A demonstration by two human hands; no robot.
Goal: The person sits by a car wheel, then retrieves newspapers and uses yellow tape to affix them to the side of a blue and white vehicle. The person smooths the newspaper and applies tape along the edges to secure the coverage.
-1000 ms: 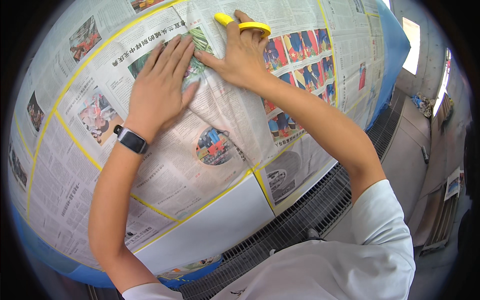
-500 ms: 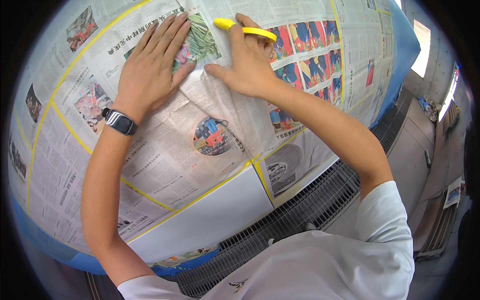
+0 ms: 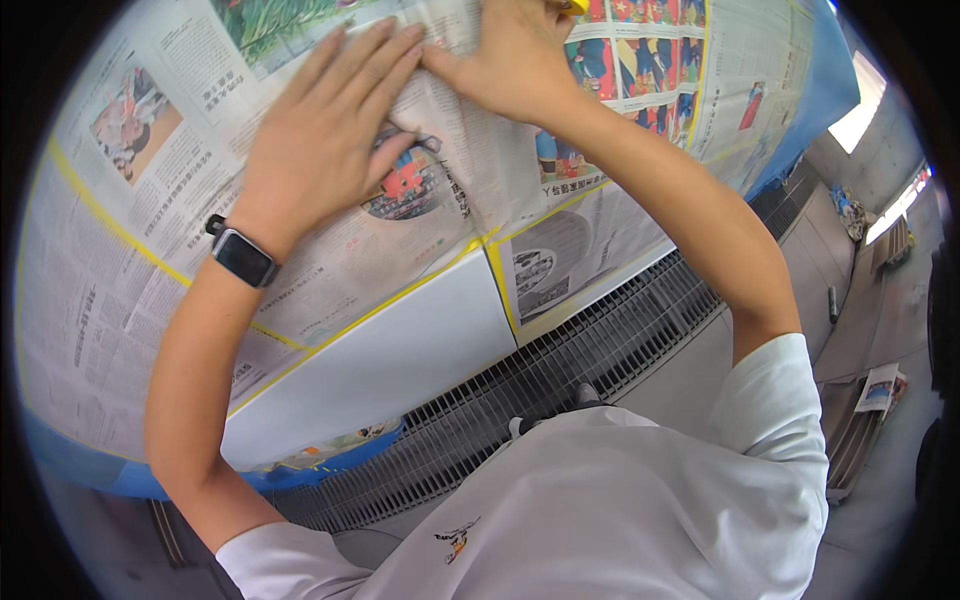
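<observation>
My left hand (image 3: 320, 130) lies flat on newspaper (image 3: 320, 280) that covers a large curved body, its fingers stretched out and its thumb over a round printed picture (image 3: 405, 185). Just right of its fingertips, my right hand (image 3: 520, 65) rests on the same paper with the thumb pointing left. Its fingertips run past the upper picture edge. A roll of yellow tape (image 3: 574, 6) shows beside those fingers, mostly cut off by that edge. Creases run through the paper between the hands. Yellow tape (image 3: 345, 316) lines the paper's lower border, above a bare white panel (image 3: 380, 350).
Blue sheeting (image 3: 825, 65) hangs at the far right end and also below the covered body at left. Dark floor grating (image 3: 460, 425) runs between the body and my white shirt. More newspaper (image 3: 878, 388) lies at the right by the wall.
My left hand has slid nearer over the paper, from the green plant photo to the round picture. My right hand keeps about its place on the paper. The whole view has shifted.
</observation>
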